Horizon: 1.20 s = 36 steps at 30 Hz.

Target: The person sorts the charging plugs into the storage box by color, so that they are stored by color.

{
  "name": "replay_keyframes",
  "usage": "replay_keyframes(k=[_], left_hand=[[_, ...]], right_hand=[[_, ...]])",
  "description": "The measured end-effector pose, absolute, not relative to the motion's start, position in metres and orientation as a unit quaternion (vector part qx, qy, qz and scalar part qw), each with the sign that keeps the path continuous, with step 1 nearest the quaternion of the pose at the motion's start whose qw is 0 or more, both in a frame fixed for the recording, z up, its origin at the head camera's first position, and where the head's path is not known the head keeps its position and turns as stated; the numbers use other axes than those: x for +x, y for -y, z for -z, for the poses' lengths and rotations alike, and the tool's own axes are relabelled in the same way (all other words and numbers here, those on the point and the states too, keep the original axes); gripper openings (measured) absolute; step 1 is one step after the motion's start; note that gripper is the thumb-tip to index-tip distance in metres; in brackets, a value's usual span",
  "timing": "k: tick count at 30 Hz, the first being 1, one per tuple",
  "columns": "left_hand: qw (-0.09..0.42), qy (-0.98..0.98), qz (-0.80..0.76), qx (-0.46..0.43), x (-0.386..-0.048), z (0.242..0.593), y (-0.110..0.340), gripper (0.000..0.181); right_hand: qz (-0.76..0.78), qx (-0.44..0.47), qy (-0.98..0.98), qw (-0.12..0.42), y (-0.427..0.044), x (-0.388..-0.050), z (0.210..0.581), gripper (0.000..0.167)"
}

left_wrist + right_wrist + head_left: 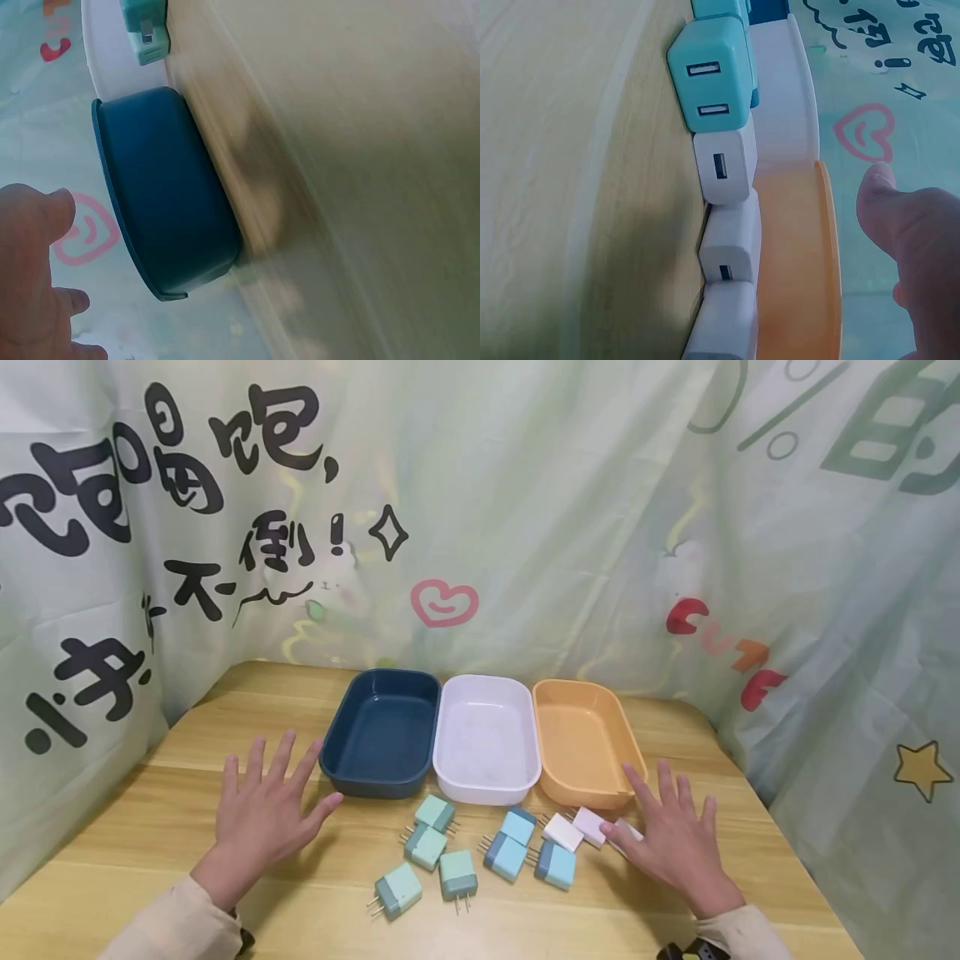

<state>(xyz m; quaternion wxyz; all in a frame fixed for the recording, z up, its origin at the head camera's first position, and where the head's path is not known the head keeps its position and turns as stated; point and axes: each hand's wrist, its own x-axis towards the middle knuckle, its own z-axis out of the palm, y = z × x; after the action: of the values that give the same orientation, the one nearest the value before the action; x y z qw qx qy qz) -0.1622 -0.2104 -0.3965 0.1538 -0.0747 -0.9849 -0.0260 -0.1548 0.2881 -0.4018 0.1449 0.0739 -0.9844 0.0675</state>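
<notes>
My left hand (262,814), fingers spread and straight, hovers left of the dark blue tray (378,735) and holds nothing. On the other side, my right hand (675,835) is spread too, just in front of the orange tray (585,743), partly covering a white charger. Between the hands lie several USB wall chargers with metal prongs. Green ones (459,874) form the left group, blue ones (556,865) the middle, and white ones (562,832) the right. In the right wrist view, USB ports show on a blue charger (709,75) and a white charger (724,169).
A white tray (486,739) stands between the blue and orange ones, side by side in a row. The wooden table (187,777) has rounded back corners. A pale green printed curtain (525,527) hangs behind and along both sides.
</notes>
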Motion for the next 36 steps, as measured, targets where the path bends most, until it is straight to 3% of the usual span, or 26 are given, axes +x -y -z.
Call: replay_keyframes(k=[9,27,31,36], left_hand=[[0.142,0.986,0.051,-0.073,-0.164,0.396,0.209,0.080],[0.089,0.966,0.228,-0.088,-0.179,0.395,0.214,0.078],[0.068,0.959,0.265,-0.076,-0.181,0.394,0.216,0.080],[0.061,0.954,0.286,-0.066,-0.183,0.394,0.217,0.077]], right_hand=[[-0.081,0.096,0.982,0.141,-0.277,-0.160,0.397,0.085],[-0.199,0.198,0.931,0.232,-0.252,-0.171,0.401,0.076],[-0.246,0.199,0.923,0.218,-0.246,-0.174,0.398,0.072],[-0.360,0.200,0.897,0.157,-0.241,-0.174,0.392,0.064]])
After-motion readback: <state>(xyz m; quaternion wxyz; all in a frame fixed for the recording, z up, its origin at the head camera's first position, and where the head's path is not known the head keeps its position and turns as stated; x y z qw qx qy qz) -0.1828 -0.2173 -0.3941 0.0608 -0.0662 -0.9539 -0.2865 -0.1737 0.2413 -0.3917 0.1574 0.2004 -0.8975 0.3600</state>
